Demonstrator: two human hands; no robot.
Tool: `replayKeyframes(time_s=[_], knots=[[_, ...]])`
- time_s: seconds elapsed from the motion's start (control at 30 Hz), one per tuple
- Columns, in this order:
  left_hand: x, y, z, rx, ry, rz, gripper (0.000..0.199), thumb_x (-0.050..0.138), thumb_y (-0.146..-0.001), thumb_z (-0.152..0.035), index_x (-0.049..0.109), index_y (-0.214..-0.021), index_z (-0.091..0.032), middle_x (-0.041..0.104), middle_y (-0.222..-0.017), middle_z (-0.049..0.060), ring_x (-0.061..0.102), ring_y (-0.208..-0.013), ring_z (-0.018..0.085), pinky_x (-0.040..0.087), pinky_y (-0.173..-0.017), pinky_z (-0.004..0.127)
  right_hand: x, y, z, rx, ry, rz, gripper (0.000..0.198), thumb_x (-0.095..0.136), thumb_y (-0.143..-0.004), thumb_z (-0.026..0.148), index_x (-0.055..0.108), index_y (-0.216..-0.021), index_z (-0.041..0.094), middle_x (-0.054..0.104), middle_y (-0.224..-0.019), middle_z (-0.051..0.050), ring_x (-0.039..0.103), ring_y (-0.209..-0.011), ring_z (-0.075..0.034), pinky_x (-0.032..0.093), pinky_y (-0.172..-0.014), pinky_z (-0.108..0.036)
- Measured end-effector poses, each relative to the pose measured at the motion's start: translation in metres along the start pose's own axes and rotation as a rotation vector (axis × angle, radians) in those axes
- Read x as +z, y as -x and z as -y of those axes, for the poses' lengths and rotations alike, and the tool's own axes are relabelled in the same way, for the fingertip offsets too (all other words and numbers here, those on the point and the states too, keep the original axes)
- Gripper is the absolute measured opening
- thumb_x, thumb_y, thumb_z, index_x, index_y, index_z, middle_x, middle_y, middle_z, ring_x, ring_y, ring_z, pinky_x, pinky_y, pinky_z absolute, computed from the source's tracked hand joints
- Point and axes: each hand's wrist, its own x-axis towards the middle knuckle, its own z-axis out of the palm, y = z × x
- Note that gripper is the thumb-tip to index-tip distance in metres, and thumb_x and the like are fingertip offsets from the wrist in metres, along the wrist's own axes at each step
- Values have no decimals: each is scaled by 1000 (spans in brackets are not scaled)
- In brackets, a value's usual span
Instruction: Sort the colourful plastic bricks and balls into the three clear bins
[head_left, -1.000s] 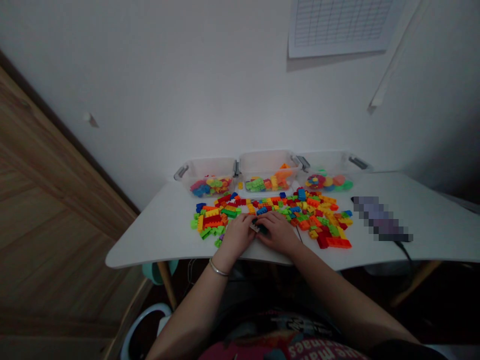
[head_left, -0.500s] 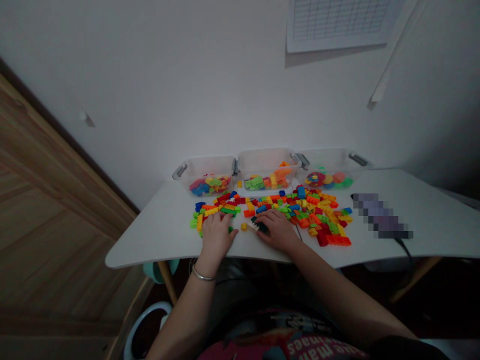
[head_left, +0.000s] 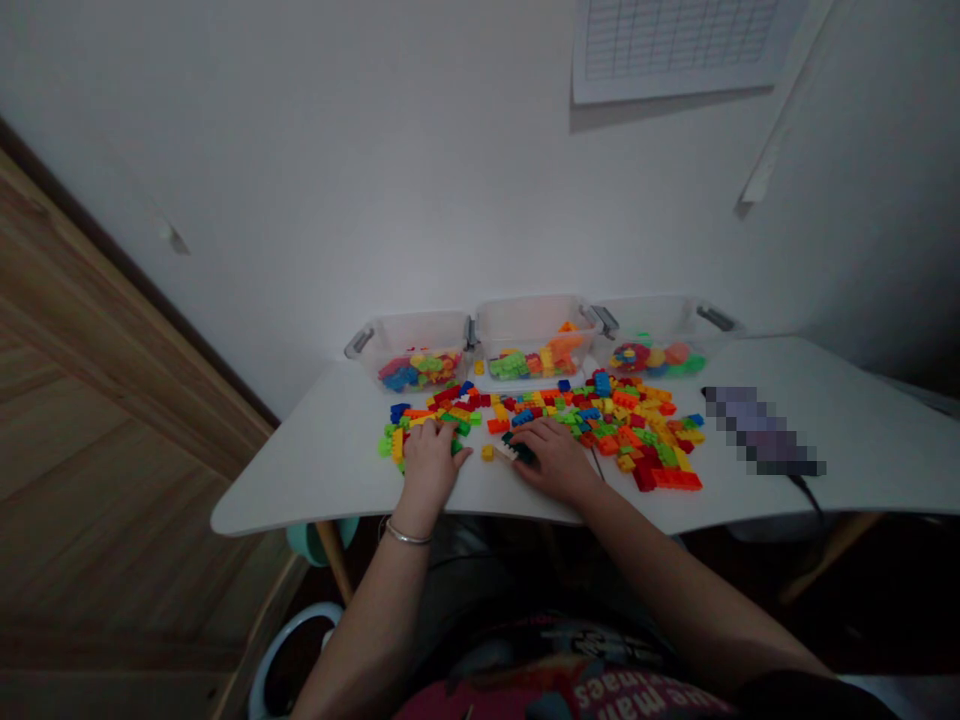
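Note:
My left hand (head_left: 430, 455), with a silver bangle at its wrist, rests over the left part of the brick pile. Its thumb stands apart from the fingers, and bits of green brick show beside them; the palm side is hidden. My right hand (head_left: 553, 455) curls over a dark green brick (head_left: 523, 449) near the table's front, its fingers partly covering it. Against this brick lies a white, toothed-looking piece (head_left: 505, 452). Between the hands sits a small yellow brick (head_left: 487, 453), touched by neither. An orange brick (head_left: 498, 426) lies just beyond it.
Three clear plastic bins, left (head_left: 420, 328), middle (head_left: 525, 314) and right (head_left: 660, 315), stand along the wall with colourful pieces inside. Loose bricks (head_left: 630, 425) spread widely across the white table (head_left: 300, 460). A pixelated device (head_left: 761, 432) with a cable lies at the right.
My left hand has shifted very slightly left, its fingers moving a little among the bricks. The right hand and the dark green brick look the same.

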Motion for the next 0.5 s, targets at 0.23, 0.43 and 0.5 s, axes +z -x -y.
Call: replayKeyframes(time_s=[0.23, 0.43, 0.5], knots=[[-1, -5, -13, 24, 36, 32, 40, 69, -83, -34, 64, -120, -21, 61, -109, 12, 55, -106, 30, 46, -92, 40, -1, 0, 1, 0, -16, -7, 23, 67, -82, 25, 66, -105, 21, 69, -113, -7, 57, -110, -26, 43, -100, -44], [0, -7, -23, 88, 54, 38, 35, 68, -83, -30, 67, -117, -22, 64, -111, 11, 55, -107, 31, 46, -90, 41, -1, 0, 0, -21, -21, -9, 21, 66, -83, 26, 66, -104, 21, 69, -113, -8, 57, -109, -25, 44, -99, -44], [2, -8, -25, 112, 51, 58, 32, 67, -84, -30, 67, -115, -23, 65, -110, 11, 55, -107, 30, 46, -89, 41, -1, 0, 0, -20, -29, -13, 21, 67, -82, 25, 66, -103, 21, 69, -112, -7, 57, -109, -25, 43, -100, -44]])
